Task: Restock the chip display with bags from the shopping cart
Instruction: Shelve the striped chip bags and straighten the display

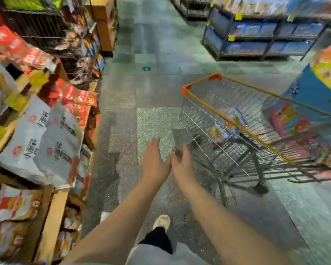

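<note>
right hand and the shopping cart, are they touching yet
Cannot tell. In the head view the right hand, fingers straight, overlaps the shopping cart near its corner, but motion blur hides any contact or gap.

Metal-wire cart [218, 119], wooden display [52, 217]

my left hand [154, 159] and right hand [182, 165] reach forward empty, fingers straight, thumbs nearly touching. shopping cart [237, 119] with chip bags [221, 131] stands right; chip display [46, 142] left.
</note>
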### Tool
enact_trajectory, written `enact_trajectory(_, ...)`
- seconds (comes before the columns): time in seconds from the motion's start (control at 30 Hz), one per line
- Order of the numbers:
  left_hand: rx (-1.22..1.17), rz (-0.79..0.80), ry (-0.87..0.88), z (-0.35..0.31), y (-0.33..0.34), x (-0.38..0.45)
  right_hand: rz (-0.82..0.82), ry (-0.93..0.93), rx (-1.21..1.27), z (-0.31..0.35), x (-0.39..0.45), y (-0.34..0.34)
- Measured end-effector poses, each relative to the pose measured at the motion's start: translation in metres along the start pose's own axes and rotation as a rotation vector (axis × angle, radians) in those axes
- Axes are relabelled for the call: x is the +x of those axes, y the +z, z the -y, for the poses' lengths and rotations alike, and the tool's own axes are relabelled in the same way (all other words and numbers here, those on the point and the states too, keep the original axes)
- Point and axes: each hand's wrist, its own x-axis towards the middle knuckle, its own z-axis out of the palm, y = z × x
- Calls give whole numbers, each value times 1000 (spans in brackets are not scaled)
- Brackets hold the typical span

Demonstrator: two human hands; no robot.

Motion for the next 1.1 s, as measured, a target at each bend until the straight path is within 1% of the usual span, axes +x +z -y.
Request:
enact_trajectory(0.23,-9,145,168,-54,57,125,-213,-66,-5,33,114,-60)
enact_trajectory(0.33,42,156,271,-78,76,173,-328,-100,32,43,155,-86)
enact_trajectory(0.4,114,189,340,-93,92,203,-392,-128,8,49,179,-108)
enact_trajectory(0.5,258,251,381,-113,117,239,-421,-162,-41,55,208,-147)
enact_trajectory(0.63,346,308,387,-139,159,289,-425,-141,-187,39,252,-204)
enact_trajectory(0.73,480,366,419,-148,190,319,-362,-92,-281,8,288,-241)
enact_trajectory(0.87,622,417,391,-151,234,362,-186,24,-424,-31,341,-278)
enact_trajectory(0.93,685,446,374,-151,255,382,-124,15,-523,-44,367,-290)
enact_trajectory(1.03,772,469,338,-144,279,407,-70,-65,-607,-58,407,-298)
enact_trajectory(1.1,822,475,290,-133,293,420,84,-66,-678,-71,430,-297)
